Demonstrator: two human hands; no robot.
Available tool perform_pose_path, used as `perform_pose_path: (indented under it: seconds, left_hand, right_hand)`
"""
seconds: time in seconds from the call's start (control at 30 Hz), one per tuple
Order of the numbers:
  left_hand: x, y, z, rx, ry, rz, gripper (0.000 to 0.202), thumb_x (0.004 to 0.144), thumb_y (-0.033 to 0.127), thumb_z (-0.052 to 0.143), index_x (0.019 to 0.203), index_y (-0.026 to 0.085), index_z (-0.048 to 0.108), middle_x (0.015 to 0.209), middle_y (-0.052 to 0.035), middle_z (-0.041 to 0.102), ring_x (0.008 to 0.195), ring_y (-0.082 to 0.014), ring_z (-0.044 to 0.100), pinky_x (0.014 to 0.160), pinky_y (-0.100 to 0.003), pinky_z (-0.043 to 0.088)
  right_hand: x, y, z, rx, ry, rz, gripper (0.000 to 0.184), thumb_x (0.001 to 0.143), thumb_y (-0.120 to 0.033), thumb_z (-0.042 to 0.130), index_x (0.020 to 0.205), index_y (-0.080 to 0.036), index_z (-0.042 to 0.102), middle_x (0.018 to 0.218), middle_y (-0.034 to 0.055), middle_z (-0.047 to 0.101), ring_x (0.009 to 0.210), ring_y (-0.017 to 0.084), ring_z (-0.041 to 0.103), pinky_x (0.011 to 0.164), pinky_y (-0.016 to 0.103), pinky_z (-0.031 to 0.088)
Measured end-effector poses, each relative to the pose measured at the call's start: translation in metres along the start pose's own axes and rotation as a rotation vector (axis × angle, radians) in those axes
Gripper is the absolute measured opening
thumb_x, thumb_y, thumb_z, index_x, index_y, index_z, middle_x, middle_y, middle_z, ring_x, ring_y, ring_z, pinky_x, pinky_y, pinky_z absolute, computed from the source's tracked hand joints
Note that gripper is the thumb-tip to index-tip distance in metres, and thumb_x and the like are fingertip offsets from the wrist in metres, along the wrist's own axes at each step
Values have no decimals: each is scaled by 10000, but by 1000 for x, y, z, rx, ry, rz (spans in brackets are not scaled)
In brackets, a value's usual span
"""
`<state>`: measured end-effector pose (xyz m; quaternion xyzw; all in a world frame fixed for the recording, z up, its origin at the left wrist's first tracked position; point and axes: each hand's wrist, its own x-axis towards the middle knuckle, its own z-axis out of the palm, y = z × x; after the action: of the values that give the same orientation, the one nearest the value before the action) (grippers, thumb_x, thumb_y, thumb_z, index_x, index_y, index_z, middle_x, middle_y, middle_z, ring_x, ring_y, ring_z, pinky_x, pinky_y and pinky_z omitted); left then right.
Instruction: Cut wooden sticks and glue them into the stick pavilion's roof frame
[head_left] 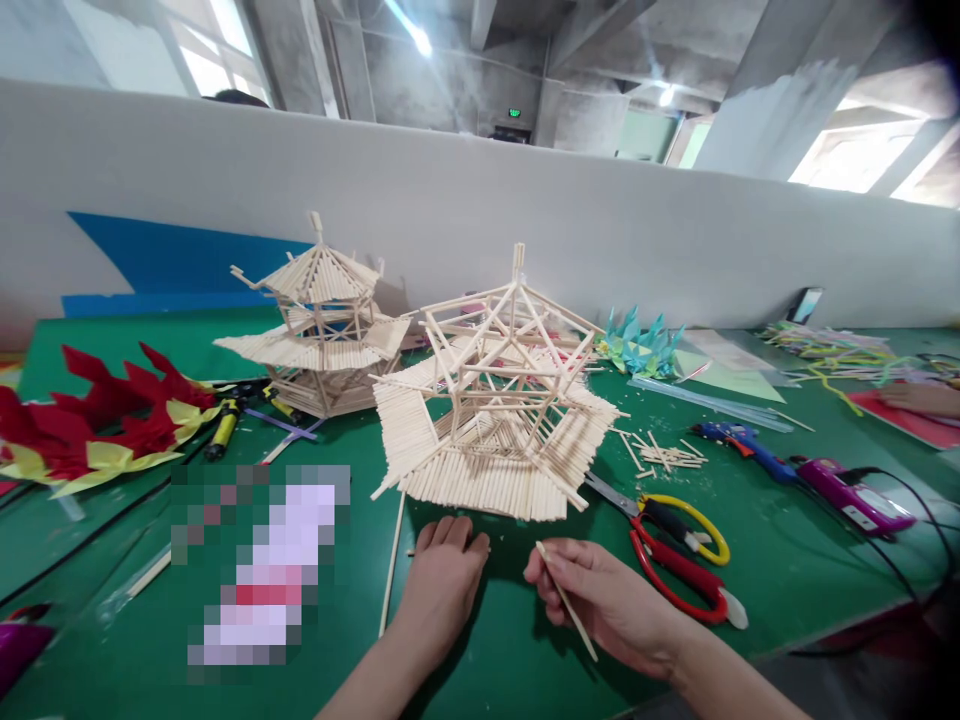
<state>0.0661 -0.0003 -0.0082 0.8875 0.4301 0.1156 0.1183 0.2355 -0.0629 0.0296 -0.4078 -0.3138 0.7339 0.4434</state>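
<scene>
My left hand (pixel 446 570) rests low over the green table with its fingers curled down on a short wooden stick, whose end (pixel 410 552) pokes out at the left. In my right hand (pixel 592 590) another thin wooden stick (pixel 576 618) is pinched between thumb and fingers, slanting down toward me. Right behind both hands stands a pagoda model (pixel 487 485) of wooden sticks; its lower roof is covered with sticks, while its upper roof is a bare frame. A long stick (pixel 392 565) lies left of my left hand.
Scissors (pixel 667 545) with red and yellow handles lie at right, near a blue glue gun (pixel 750 445) and a purple device (pixel 855 495). Loose stick pieces (pixel 664 455) are scattered behind. A second pagoda (pixel 322 350) and red paper craft (pixel 97 425) stand left. Another person's hand (pixel 922 398) is far right.
</scene>
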Motion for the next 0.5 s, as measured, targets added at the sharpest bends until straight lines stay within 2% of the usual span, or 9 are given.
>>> perform_pose_path:
  seconds: [0.13,0.27,0.3,0.37,0.43,0.5]
  left_hand:
    - [-5,0,-4,-133,62,-2,227,804,195,396,955,187,565,955,-91,546,922,-237,455,820,-405,340]
    - [-22,17,-23,-341,84,-4,258,843,244,342,880,183,591,878,-69,577,840,-169,515,756,-284,414]
    - [-26,23,-28,-436,83,-26,292,858,252,308,873,193,593,854,-56,589,807,-148,530,729,-252,428]
    - [-33,37,-36,-874,64,-160,280,843,318,356,900,204,605,845,-51,610,784,-151,544,720,-250,439]
    - [-35,49,-39,-1189,51,-265,293,795,399,437,947,211,603,814,-48,618,748,-157,547,692,-257,442]
    - [-35,56,-36,-1386,-8,-341,356,748,453,489,975,199,595,701,-27,593,638,-136,524,602,-241,428]
  right_hand:
    - [0,-1,4,-193,-2,-68,248,801,-366,485,792,-146,599,594,-37,359,552,77,329,548,200,301]
    - [-7,-10,13,-536,54,-245,256,823,-358,445,794,-163,609,634,-26,441,589,86,378,562,205,309]
    - [-8,-11,16,-602,68,-307,243,827,-338,443,798,-166,612,669,-16,473,615,91,408,580,208,323]
    - [-9,-9,22,-683,88,-412,213,826,-303,449,798,-173,615,719,0,505,662,105,460,607,216,354]
    - [-8,-5,26,-727,99,-474,205,825,-286,449,786,-176,618,726,8,497,653,107,487,588,215,381]
    - [-8,0,26,-767,118,-517,203,826,-278,441,818,-187,621,750,17,494,647,108,505,579,216,405]
